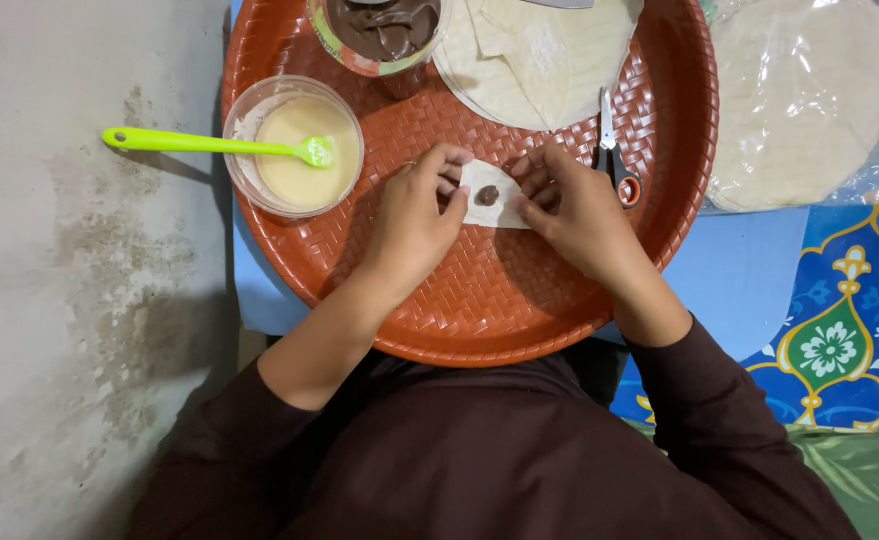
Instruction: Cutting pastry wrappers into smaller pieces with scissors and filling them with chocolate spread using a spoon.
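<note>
A small white piece of pastry wrapper (499, 208) with a dab of brown chocolate filling (486, 195) lies on the round red woven tray (479, 300). My left hand (414, 215) pinches its left edge with the fingertips. My right hand (574, 205) holds its right edge, fingers curled over the corner. Both hands rest on the tray near its middle. Dark brown sleeves cover my forearms.
A clear bowl of pale batter (294, 145) holds a lime green brush (199, 143) at the tray's left. A tub of chocolate spread (384, 30) and a stack of wrappers (539, 60) sit at the back. Scissors (614, 150) lie by my right hand. Bagged wrappers (804, 95) sit to the right.
</note>
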